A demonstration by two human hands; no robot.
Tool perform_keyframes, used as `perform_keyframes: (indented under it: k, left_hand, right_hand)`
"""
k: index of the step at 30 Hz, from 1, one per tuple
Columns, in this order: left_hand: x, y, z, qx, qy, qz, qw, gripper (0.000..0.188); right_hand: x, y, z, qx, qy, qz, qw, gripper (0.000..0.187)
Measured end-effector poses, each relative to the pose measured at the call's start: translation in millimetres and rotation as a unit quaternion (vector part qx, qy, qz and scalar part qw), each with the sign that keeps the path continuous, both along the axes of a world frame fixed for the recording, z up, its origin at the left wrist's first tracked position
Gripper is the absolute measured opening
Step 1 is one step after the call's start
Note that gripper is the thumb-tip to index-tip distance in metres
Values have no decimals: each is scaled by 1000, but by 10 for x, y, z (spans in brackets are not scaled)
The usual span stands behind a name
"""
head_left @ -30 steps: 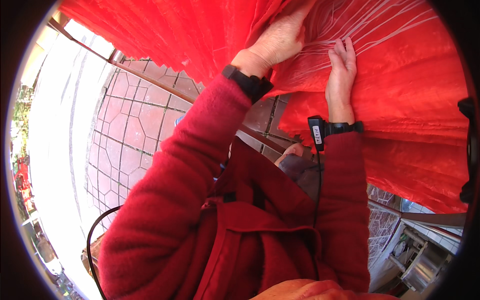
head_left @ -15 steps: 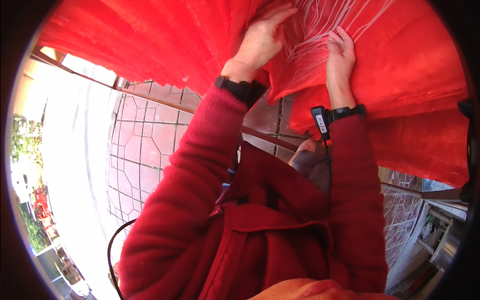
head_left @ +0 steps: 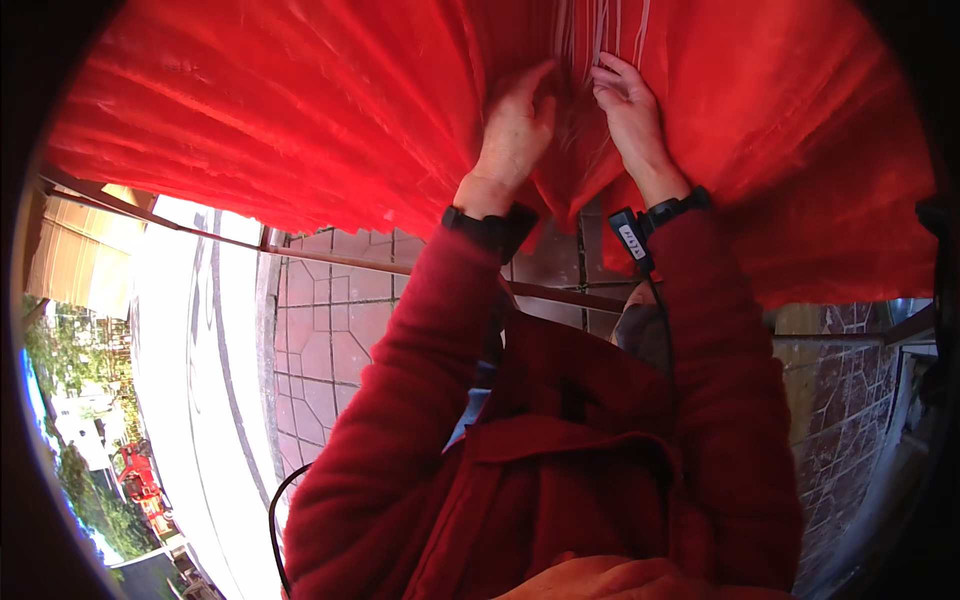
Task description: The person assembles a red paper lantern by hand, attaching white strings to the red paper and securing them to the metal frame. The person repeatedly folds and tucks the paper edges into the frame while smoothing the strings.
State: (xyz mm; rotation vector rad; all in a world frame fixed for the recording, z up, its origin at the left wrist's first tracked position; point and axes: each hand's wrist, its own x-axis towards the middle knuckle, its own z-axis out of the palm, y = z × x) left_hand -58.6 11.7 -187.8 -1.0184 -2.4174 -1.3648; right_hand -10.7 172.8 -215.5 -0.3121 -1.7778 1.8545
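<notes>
A broad sheet of thin red cloth (head_left: 300,130) spreads before me, gathered in folds that fan out to both sides. Several thin white strings (head_left: 600,30) run down its middle, between my hands. My left hand (head_left: 515,135) lies at the left of the strings, index finger stretched out and thumb apart, somewhat blurred. On the other side, my right hand (head_left: 632,115) touches the strings with its fingertips, the fingers bent and apart. Neither hand shows a firm grip. Lower down, the strings blur into the folds.
Under the cloth runs a thin brown frame bar (head_left: 340,262), above pink tiled floor (head_left: 320,330). Black bands circle both wrists, the right one with a small labelled device (head_left: 630,240) and a cable. Bright pavement (head_left: 200,380) and cardboard (head_left: 90,250) lie to the left.
My right hand has moved left, closer to my left hand. The strings, fanned out to the upper right before, now hang nearly straight between the hands. The view has shifted.
</notes>
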Motion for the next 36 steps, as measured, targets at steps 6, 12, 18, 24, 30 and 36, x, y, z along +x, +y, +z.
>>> perform_keyframes:
  k: [6, 12, 18, 24, 30, 36]
  left_hand:
    - [91, 139, 30, -20, -16, -58, 998, 50]
    - [78, 298, 6, -22, -89, -143, 985, 47]
    - [-89, 370, -255, 46, -108, -101, 988, 45]
    - [-148, 140, -420, 24, 63, -53, 996, 44]
    - [-237, 105, -378, -50, 0, -31, 998, 44]
    - [-257, 61, -391, 24, -77, -101, 992, 52]
  right_hand:
    - [25, 0, 62, -4, -3, 2, 1000, 49]
    - [-86, 7, -66, -19, 26, -35, 999, 41]
    - [-139, -1, -149, 9, 56, -87, 995, 31]
    - [-79, 34, -169, 30, 29, -46, 998, 23]
    - [-26, -78, -235, 315, 55, -92, 943, 15]
    - [15, -376, -239, 274, -151, 56, 948, 34]
